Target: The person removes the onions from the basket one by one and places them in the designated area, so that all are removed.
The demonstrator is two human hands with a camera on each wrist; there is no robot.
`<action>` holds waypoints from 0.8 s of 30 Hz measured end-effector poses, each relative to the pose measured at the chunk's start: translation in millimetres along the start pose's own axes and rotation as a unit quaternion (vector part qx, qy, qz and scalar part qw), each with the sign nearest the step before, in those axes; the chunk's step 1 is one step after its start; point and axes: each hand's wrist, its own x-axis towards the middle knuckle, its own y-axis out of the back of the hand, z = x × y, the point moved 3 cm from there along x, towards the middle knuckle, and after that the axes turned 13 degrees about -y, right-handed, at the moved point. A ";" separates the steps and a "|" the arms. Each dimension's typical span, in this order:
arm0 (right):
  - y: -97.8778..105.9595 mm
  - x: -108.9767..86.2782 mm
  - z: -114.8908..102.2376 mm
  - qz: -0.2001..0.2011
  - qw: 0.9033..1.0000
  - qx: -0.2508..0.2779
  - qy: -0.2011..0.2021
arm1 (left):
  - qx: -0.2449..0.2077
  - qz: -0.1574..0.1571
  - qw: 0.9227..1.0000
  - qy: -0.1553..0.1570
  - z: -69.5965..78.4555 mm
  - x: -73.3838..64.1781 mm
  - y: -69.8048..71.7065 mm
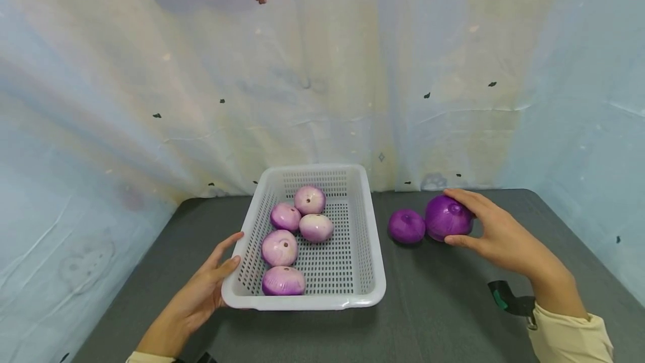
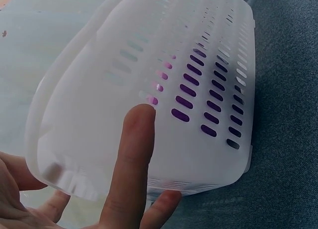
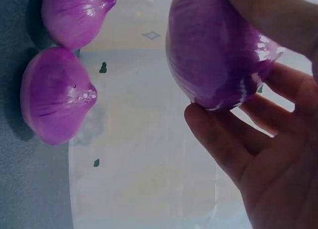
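Observation:
Outstretched fingers of my left hand [image 1: 204, 282] touch the outside of a white slotted basket [image 1: 375, 273] near its front left corner; in the left wrist view one finger [image 2: 134, 154] lies along its wall. Several purple onions, such as this pale one [image 1: 316, 228], sit in the basket's left half. Right of the basket, my right hand [image 1: 504, 234] holds a large glossy purple onion [image 1: 445, 214] between thumb and fingers. Two more onions, a lower one [image 3: 57, 97] and an upper one [image 3: 74, 15], rest on the table in the right wrist view; one appears hidden behind the held onion from above.
A dark grey table [image 1: 322, 338] lies under everything. Behind it and at both sides hangs a pale patterned curtain [image 1: 322, 71], close to the basket's far rim. A dark strap [image 1: 511, 301] sits by my right wrist.

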 end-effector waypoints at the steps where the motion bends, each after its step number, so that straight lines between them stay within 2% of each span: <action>1: 0.0 0.2 1.0 0.000 1.000 -0.001 -0.003 | -0.001 -0.002 1.000 -0.001 -0.1 0.0 0.1; 9: -1.3 3.7 3.6 0.003 1.000 -0.002 -0.017 | 0.007 -0.009 1.000 -0.006 -2.3 -1.0 5.1; 15: 2.4 2.6 11.4 0.010 0.999 -0.004 -0.049 | -0.001 -0.020 1.000 -0.006 -0.9 -0.2 0.7; 24: 1.3 5.6 22.4 0.027 0.999 -0.006 -0.043 | -0.006 -0.018 1.000 -0.006 -0.7 -0.5 0.1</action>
